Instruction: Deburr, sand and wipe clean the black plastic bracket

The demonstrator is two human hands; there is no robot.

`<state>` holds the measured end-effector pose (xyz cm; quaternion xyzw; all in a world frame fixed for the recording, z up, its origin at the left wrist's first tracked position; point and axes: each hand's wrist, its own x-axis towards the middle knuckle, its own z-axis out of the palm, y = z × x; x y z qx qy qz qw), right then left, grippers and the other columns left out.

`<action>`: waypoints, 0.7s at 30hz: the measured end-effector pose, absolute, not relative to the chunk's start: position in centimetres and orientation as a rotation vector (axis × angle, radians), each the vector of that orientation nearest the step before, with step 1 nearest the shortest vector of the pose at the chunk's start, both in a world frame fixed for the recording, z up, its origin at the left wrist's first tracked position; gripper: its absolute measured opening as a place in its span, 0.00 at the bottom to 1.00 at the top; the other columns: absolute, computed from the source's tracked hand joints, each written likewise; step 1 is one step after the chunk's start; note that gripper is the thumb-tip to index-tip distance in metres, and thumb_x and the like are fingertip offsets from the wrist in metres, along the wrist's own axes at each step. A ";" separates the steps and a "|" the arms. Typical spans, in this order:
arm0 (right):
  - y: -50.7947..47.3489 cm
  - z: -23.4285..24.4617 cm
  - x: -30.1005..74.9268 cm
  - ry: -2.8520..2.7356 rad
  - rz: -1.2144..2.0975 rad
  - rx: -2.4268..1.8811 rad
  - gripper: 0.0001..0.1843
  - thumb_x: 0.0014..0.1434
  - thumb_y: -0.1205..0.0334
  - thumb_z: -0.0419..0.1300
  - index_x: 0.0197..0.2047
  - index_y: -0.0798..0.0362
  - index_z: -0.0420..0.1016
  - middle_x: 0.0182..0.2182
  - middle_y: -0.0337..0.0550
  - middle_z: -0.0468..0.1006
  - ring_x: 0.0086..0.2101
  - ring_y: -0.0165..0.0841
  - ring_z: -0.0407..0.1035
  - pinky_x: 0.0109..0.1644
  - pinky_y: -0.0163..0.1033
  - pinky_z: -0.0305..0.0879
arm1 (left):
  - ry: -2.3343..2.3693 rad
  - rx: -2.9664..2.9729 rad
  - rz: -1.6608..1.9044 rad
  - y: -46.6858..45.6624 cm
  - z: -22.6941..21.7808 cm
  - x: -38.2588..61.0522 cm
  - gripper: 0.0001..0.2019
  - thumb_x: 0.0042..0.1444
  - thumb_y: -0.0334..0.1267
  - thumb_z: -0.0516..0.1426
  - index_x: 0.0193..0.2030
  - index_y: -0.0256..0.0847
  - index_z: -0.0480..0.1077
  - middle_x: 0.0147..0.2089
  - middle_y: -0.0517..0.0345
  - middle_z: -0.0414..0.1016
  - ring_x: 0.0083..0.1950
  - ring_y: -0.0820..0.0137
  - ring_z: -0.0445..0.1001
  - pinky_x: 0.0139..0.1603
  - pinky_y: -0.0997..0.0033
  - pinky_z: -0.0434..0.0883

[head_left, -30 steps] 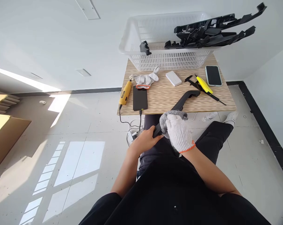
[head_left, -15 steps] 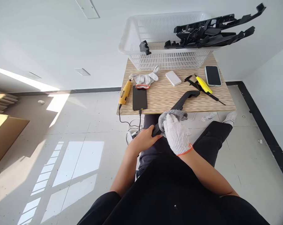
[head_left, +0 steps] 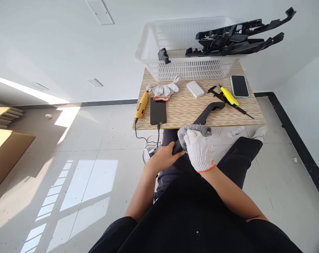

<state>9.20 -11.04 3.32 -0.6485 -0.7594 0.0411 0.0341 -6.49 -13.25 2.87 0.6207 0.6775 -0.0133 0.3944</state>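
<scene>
A long black plastic part (head_left: 208, 111) slants from my lap up over the table's front edge, its curved end above the tabletop. My left hand (head_left: 164, 157), bare, is closed round its lower end. On my right hand (head_left: 198, 149) is a white knit glove with an orange cuff. Its fingers are closed on a grey cloth (head_left: 189, 130), which is wrapped over the middle of the black part. The cloth hides that stretch of the part and some of my right fingertips.
On the wooden table (head_left: 180, 116) lie a yellow rotary tool (head_left: 141, 105), a black device (head_left: 158, 111), a white glove (head_left: 163, 90), a white box (head_left: 195, 89), calipers (head_left: 214, 92), a yellow cutter (head_left: 229, 96) and a phone (head_left: 240, 86). A white basket (head_left: 185, 68) holds black parts behind.
The gloved right hand and the cloth have shifted very slightly left along the black part. The left hand keeps its grip; the view has tilted a little.
</scene>
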 end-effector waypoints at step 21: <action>-10.1 5.3 9.7 -2.392 0.314 -1.955 0.17 0.72 0.58 0.45 0.47 0.52 0.74 0.42 0.48 0.78 0.35 0.33 0.74 0.33 0.36 0.57 | 1.730 1.565 -0.043 -13.4 2.7 -6.4 0.21 0.60 0.62 0.51 0.36 0.45 0.58 0.34 0.54 0.72 0.35 0.61 0.72 0.32 0.66 0.62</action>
